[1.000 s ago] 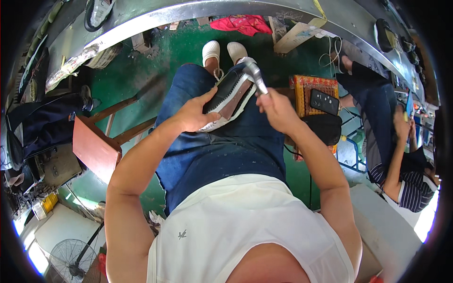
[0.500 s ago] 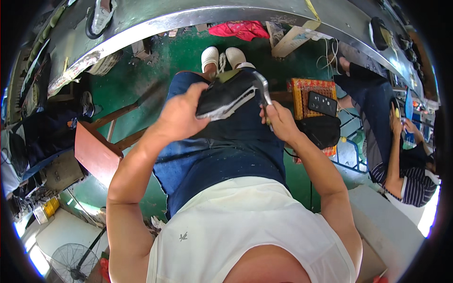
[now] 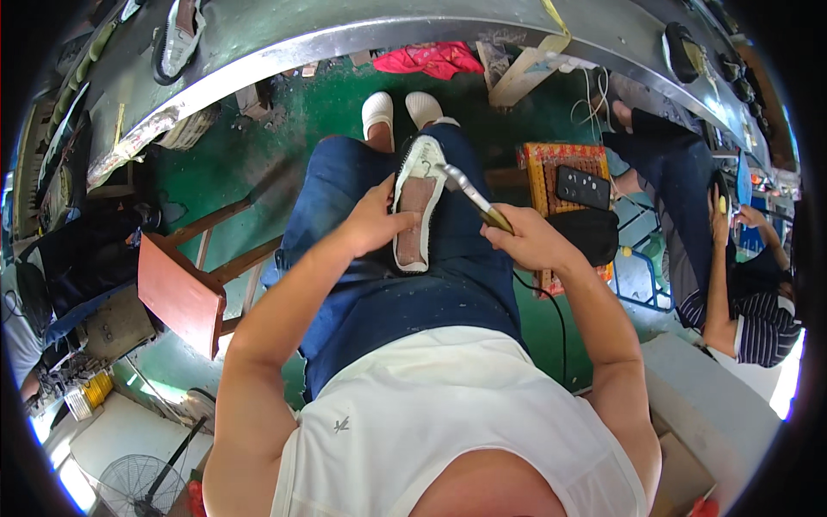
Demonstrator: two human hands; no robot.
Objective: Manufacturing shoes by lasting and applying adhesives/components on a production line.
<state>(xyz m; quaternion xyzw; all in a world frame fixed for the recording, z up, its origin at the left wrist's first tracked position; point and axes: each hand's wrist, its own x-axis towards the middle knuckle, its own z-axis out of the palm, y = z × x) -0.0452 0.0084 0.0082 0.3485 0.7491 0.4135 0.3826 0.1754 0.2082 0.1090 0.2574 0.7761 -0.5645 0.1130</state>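
Watching through the head feed, I have the shoe [image 3: 418, 205] sole-up across the wearer's denim-covered thighs [image 3: 465, 297], toe pointing away from the body. Underside: long brown panel [image 3: 413, 247] through the middle and heel, broad pale margin [image 3: 424, 153] around it, widest at the toe, with a dark curling mark on that pale part; outer edge dark. My left hand [image 3: 370, 222] is clamped on the shoe's left side, thumb over the sole, other fingers partly hidden. My right hand [image 3: 530, 239], to the shoe's right, has its fingers closed around the handle of a hammer [image 3: 465, 188]; metal head over the shoe's right toe edge, contact I cannot tell. Beyond the shoe's toe: white clogs [image 3: 376, 112], then the metal bench [image 3: 345, 33]. Right of the shoe: black phone-like device [image 3: 582, 187] on a woven seat [image 3: 544, 177].
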